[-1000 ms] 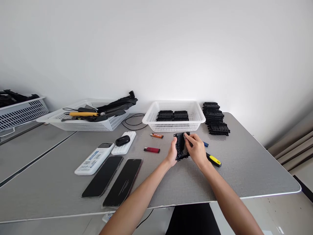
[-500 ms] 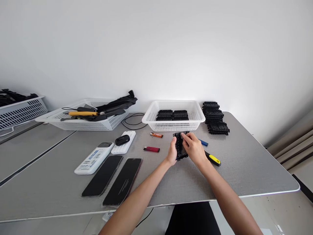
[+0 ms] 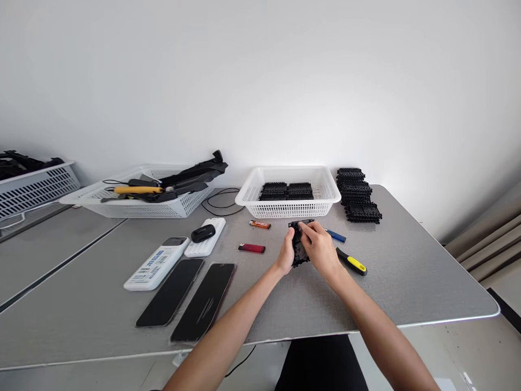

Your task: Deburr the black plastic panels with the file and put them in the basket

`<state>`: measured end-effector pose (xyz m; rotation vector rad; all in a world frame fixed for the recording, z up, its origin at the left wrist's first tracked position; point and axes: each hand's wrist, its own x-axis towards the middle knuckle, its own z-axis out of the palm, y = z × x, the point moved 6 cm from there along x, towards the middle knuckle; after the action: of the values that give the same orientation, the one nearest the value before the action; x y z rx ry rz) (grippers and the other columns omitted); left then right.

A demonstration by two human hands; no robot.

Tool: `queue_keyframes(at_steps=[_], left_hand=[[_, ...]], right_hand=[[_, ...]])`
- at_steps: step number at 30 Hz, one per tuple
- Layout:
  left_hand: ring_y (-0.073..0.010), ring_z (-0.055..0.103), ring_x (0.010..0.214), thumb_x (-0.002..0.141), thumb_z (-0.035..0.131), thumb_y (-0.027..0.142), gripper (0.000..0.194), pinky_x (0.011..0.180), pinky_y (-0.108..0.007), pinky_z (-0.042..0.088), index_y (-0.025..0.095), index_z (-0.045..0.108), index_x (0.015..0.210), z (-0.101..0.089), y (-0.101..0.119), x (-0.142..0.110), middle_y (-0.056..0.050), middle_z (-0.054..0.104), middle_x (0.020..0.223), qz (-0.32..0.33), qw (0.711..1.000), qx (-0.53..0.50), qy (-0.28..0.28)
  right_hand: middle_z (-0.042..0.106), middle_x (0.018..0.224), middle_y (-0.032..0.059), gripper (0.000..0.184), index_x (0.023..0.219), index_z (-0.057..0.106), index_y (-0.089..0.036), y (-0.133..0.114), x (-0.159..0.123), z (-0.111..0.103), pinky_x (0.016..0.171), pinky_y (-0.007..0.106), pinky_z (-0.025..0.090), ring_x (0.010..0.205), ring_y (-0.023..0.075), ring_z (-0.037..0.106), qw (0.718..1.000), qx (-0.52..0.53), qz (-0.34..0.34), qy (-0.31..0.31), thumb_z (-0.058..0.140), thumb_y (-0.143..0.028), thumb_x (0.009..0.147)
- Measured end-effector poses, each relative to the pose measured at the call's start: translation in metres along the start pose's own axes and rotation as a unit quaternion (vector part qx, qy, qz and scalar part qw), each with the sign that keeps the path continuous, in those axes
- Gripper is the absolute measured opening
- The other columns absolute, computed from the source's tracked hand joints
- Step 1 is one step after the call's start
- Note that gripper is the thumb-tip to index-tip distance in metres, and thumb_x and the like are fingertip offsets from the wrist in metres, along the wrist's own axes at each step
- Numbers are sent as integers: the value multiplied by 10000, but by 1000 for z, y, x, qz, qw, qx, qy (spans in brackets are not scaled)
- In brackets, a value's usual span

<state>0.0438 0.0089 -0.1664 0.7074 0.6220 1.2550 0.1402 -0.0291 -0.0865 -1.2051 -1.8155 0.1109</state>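
Our right hand [image 3: 321,250], shifted leftward since earlier frame, fingers curled onto black part [image 3: 300,256], hold unclear; our left hand [image 3: 286,253] clasped round its edge; blue lighter [image 3: 337,235] beside right hand.

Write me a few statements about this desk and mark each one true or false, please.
1. The left hand holds a black ridged rectangular plastic part. True.
2. The right hand is well apart from that part. False: it touches the part.
3. More black ridged plastic pieces sit inside the white rectangular perforated plastic basket. True.
4. The slim red plastic lighter lies inside that basket. False: it lies on the grey flat tabletop.
5. A small black rounded case rests on a white rectangular slab. True.
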Motion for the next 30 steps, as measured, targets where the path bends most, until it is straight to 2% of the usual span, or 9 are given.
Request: queue_keyframes(at_steps=[3,7,12,17,21,24,28,30], left_hand=[[-287,508,1312,867,542,529,504,1111,-393,375,140,685,1155,4,3,-2,-109,704,1190,-10,1000,1,-13],[-292,532,1288,866,518,552,527,1110,-403,378,144,684,1155,6,3,-3,-112,704,1189,-19,1000,-5,3],[-291,570,1242,869,480,574,532,1066,-391,428,154,693,1115,5,12,-2,-102,718,1152,-16,999,-26,28],[-292,592,1210,858,455,614,562,1002,-375,475,161,692,1091,-1,20,0,-98,728,1114,-23,998,-37,41],[-291,631,1140,857,453,609,553,952,-377,505,152,693,1054,-5,24,2,-103,741,1051,-32,996,-34,70],[-283,664,1064,870,439,591,516,896,-376,531,161,695,994,-8,34,3,-96,750,975,-2,994,-43,102],[-273,681,995,856,466,600,494,844,-366,545,173,697,949,-7,41,3,-87,750,921,21,993,-58,104],[-274,686,968,842,480,613,505,825,-365,549,169,699,944,-6,40,3,-90,749,901,4,994,-59,91]], right_hand=[[630,960,106,370,1215,665,-172,6,0,-4,673,284,491,757,185,625,995,-79,55,-1,394,-184,963],[619,1031,115,389,1298,600,-152,5,0,-2,664,268,464,782,182,629,981,-146,108,-62,382,-182,978],[614,1061,119,406,1359,539,-150,-5,-2,9,724,264,454,854,188,637,969,-158,119,-147,376,-162,987],[626,1044,118,372,1296,584,-157,-9,-6,18,713,268,443,859,200,639,961,-165,109,-192,380,-173,985],[634,944,100,297,1088,683,-148,-5,-10,21,696,268,441,805,190,634,964,-147,94,-200,414,-168,962],[629,862,72,269,958,715,-148,-4,-12,20,706,255,452,766,169,628,977,-96,61,-183,447,-151,935],[636,974,75,327,1158,676,-167,-1,-12,11,750,250,477,820,155,634,994,-51,19,-94,419,-167,956],[630,1017,77,345,1224,645,-183,0,-14,14,743,251,488,819,150,634,993,-50,0,-109,410,-186,972]])
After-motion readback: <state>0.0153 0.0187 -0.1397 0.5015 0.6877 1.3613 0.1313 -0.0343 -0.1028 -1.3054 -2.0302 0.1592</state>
